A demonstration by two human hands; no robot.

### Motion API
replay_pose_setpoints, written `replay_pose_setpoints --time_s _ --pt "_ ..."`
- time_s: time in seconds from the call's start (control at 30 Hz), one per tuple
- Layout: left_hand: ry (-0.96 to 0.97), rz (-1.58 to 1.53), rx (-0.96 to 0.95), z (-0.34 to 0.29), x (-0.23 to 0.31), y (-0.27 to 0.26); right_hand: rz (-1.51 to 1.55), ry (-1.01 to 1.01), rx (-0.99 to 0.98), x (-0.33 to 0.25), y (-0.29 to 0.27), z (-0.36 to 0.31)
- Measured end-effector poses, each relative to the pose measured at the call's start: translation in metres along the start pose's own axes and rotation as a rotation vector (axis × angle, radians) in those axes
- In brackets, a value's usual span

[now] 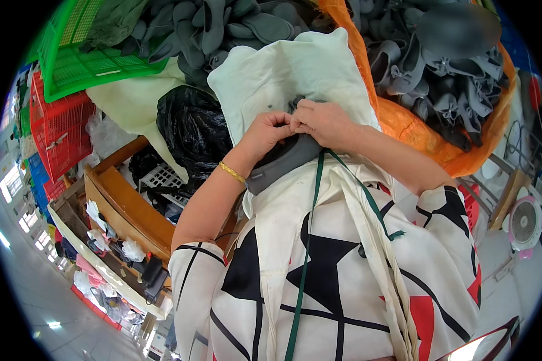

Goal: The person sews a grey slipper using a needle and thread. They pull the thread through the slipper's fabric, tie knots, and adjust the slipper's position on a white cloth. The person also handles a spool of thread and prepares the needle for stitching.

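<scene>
A dark grey slip-on shoe [278, 170] lies in my lap, on the pale cloth [292, 66] and off-white apron [289, 207]. Fingers of my left hand [264, 135] are closed in a pinch at the shoe's upper, near its opening. Right beside them, my right hand [326, 124] pinches the upper too, its fingertips meeting the left ones. Whatever small part sits between the fingertips is hidden. Part of the shoe's toe end shows as dark material just beyond my hands.
An orange sack [406, 135] of grey bow-trimmed shoes [457, 90] stands at the far right. More grey shoes [217, 30] are heaped beyond the cloth. Green [96, 75] and red [57, 132] crates, a black plastic bag [193, 123] and a wooden drawer [132, 204] lie left; a fan [525, 219] stands right.
</scene>
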State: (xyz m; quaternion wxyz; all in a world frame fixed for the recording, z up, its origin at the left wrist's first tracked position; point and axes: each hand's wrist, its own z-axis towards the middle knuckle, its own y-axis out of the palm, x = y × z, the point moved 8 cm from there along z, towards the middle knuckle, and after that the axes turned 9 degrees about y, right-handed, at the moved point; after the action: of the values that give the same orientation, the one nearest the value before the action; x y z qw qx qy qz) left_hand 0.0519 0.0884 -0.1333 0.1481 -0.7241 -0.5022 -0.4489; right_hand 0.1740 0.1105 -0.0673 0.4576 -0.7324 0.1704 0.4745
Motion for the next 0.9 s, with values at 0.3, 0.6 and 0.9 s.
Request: replay_pose_setpoints --time_s 0.3,0.6,0.9 --pt "-0.011 -0.160 -0.028 -0.009 0.001 0.005 0.065 0.412 -0.147 0.030 -0.018 -0.001" --pt "-0.010 0.320 0.157 0.001 0.004 -0.001 0.104 0.390 -0.111 0.033 -0.017 -0.004" --pt "-0.118 0.222 0.248 0.012 -0.006 -0.006 0.368 0.330 0.073 0.013 -0.037 -0.019"
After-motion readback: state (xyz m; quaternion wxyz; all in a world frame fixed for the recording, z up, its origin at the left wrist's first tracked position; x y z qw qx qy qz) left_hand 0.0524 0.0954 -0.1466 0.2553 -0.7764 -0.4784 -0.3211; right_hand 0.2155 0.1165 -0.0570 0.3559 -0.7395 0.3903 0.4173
